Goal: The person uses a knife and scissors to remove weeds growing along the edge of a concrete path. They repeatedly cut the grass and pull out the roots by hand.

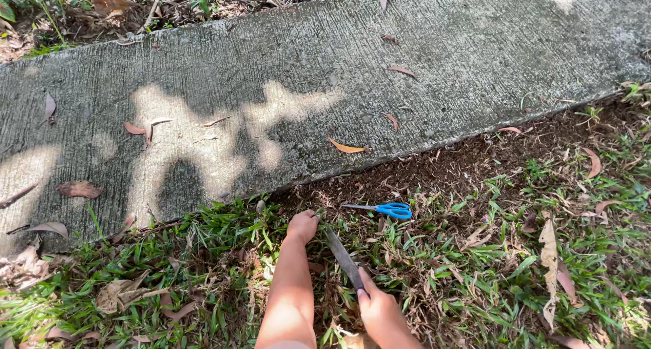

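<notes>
My left hand [302,225] is closed into a fist on a tuft of grass [239,221] at the edge of the concrete path [285,85]. My right hand [380,310] grips the handle of a long dark knife [342,254], whose blade points up and left toward the left hand. A pair of scissors with blue handles [388,209] lies on the bare soil just right of the left hand, touched by neither hand.
A rough concrete path runs diagonally across the upper frame, with dry leaves [346,146] scattered on it. A strip of bare brown soil [475,166] borders it. Grass and dead leaves [549,254] cover the ground at the right and bottom.
</notes>
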